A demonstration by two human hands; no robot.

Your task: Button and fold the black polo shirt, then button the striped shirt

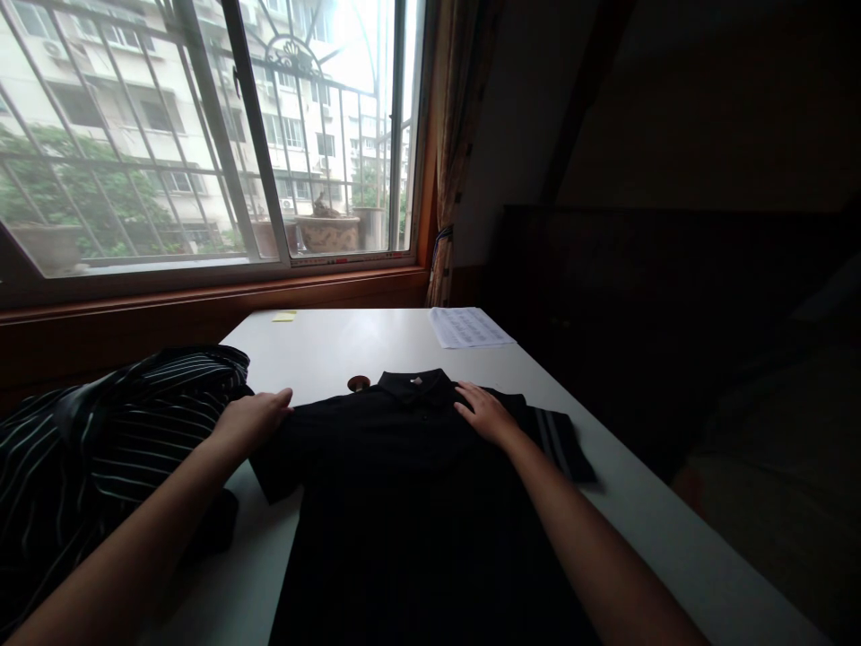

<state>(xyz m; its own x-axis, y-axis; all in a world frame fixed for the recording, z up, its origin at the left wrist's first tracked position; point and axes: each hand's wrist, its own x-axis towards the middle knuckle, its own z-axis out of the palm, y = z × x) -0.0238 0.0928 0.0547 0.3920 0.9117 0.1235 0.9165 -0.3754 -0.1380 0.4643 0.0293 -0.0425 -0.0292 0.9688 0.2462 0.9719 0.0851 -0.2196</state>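
A black polo shirt [417,502] lies spread on the white table [323,345], its collar toward the window and its lower part running out of view at the bottom. My left hand [254,417] is closed on the shirt's left sleeve near the shoulder, thumb on top, the other fingers mostly hidden. On the right side of the chest, just beside the collar, my right hand [485,413] rests flat with its fingers stretched out. The right sleeve, with two grey stripes, lies on the table beyond that hand.
A heap of dark striped clothing [134,431] lies along the table's left side, close to my left arm. Printed sheets [469,327] rest at the far right corner, a yellow sticky note [283,317] at the far left. A round hole [359,383] is near the collar.
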